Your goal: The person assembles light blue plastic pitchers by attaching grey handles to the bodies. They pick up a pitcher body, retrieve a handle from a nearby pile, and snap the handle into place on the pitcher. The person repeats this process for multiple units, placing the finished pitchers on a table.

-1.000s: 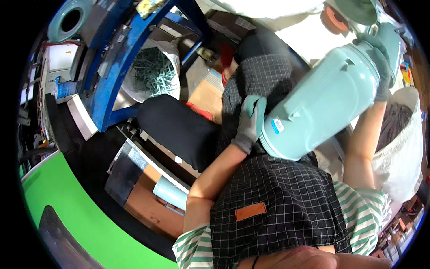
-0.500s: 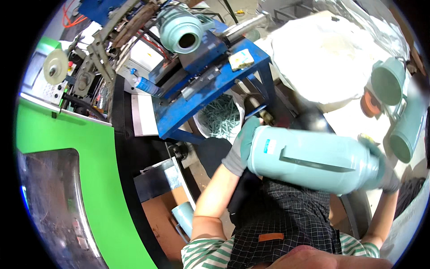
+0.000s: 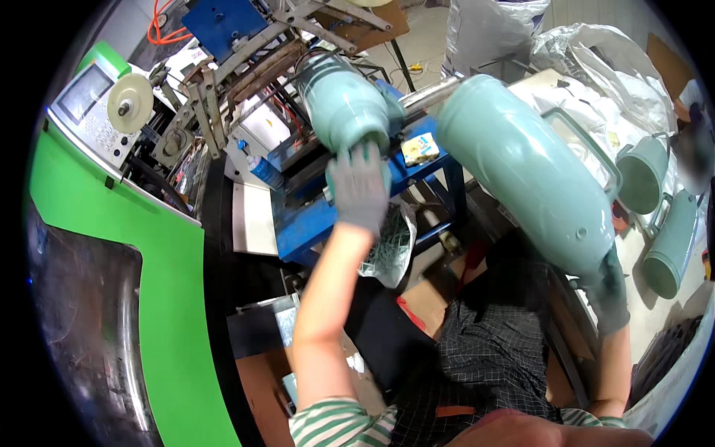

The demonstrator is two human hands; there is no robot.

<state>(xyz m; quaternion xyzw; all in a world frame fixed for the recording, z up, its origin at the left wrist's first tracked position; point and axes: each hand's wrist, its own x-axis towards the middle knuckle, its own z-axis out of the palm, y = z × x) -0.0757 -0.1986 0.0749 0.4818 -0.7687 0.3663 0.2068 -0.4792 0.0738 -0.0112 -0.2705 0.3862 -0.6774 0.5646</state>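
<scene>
My right hand (image 3: 608, 293), in a grey-green work glove, grips the narrow neck end of a pale green thermos flask shell (image 3: 525, 171). This shell slants up and away to the left, its handle on the right side. My left hand (image 3: 360, 186), gloved too, reaches forward with fingers stretched over the mouth of a second flask shell (image 3: 344, 100). That shell lies in the blue bench machine, its neck toward me. The fingertips overlap the rim; how firmly they touch it I cannot make out.
Below the blue bench (image 3: 313, 223) stands a bag of thin green scraps (image 3: 391, 246). A yellow-white block (image 3: 420, 150) and a blue can (image 3: 264, 171) sit on it. At right are more flask shells (image 3: 642, 175) on a white covering. A green machine (image 3: 167, 298) fills the left.
My left hand has let go of the held shell and moved forward to the shell in the machine. The right hand has tipped the held shell from level to slanting up and away.
</scene>
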